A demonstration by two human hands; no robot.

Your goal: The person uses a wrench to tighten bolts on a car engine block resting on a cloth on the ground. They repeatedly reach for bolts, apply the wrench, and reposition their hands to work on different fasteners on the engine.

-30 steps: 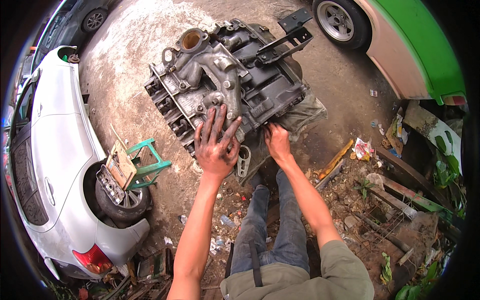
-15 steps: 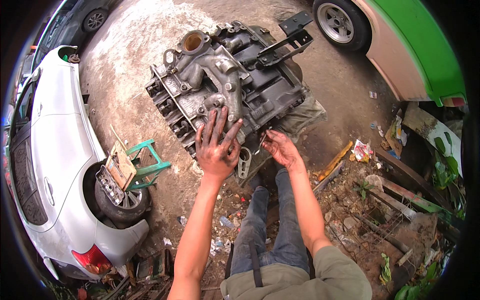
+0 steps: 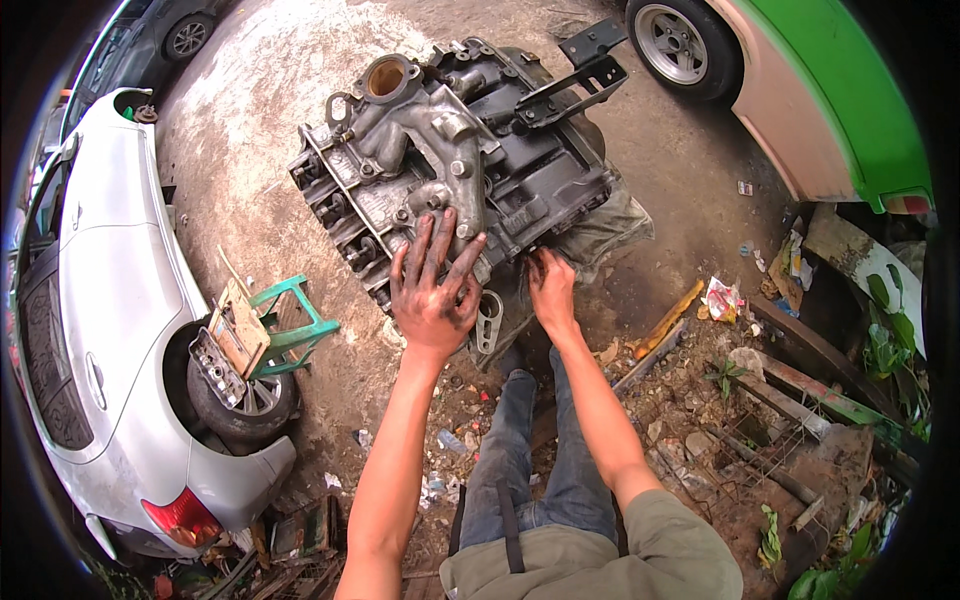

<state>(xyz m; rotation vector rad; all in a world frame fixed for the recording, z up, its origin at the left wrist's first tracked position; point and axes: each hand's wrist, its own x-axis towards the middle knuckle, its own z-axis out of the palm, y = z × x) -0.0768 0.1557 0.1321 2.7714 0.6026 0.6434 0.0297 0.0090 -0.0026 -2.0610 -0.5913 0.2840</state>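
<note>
Ahead of denim-clad legs (image 3: 510, 430): an oily engine (image 3: 465, 165)

The left hand (image 3: 435, 300) lies flat on the engine's near side, fingers spread, holding nothing. The right hand (image 3: 551, 290) curls at the near edge; how closed, or on what, cannot be told. The step seems close fingerwork, next calling for steadiness. A round pipe mouth (image 3: 413, 78) faces up, brown inside.

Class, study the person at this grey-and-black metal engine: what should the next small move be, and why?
Probably a small turn of the right grip: it is curled close to the near edge of the engine, while the left grip lies spread over the grey cast-metal manifold, seemingly as a brace. Whether the right grip holds anything is hidden.
</note>
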